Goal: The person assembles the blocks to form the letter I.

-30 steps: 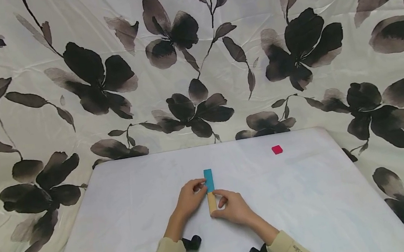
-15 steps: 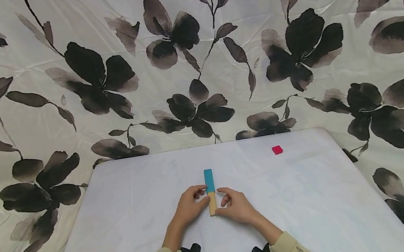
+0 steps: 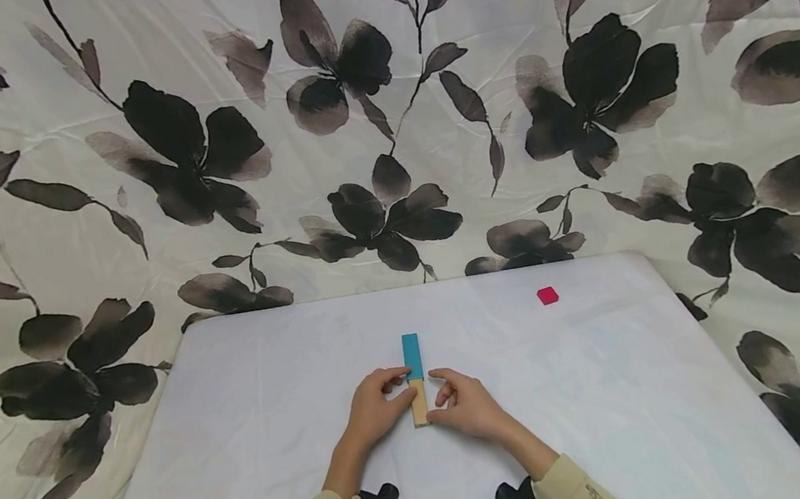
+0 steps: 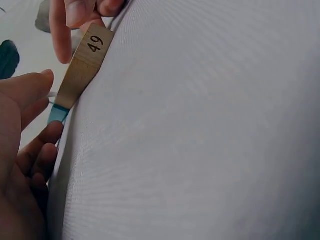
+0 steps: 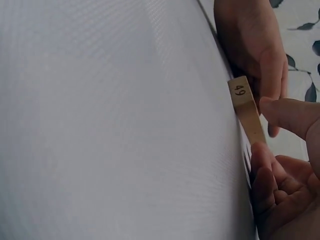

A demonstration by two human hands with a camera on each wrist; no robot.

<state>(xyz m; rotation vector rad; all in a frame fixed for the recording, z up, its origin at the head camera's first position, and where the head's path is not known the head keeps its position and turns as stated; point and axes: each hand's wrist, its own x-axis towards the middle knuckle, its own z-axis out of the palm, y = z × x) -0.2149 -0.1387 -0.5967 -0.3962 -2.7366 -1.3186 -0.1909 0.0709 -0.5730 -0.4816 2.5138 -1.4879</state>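
A blue block [image 3: 411, 356] and a plain wooden block [image 3: 421, 413] lie end to end in one upright line on the white table, blue at the far end. My left hand [image 3: 374, 408] is at their left side, thumb tip at the wooden block and index fingertip at the blue one. To the right, my right hand [image 3: 470, 409] has its thumb tip close to the wooden block's near end; its index finger stands apart from the blocks. In the left wrist view the wooden block [image 4: 82, 65] shows the number 49 on its near end.
A small red square piece [image 3: 547, 295] lies toward the back right of the white table [image 3: 258, 433]. A cloth with dark flowers [image 3: 356, 138] hangs behind the table. Black wrist cameras [image 3: 515, 497] sit at both sleeves.
My right thumb and index finger have come off the wooden block and moved slightly right. My left hand has moved a little nearer, its thumb now at the wooden block. The blocks stay put.
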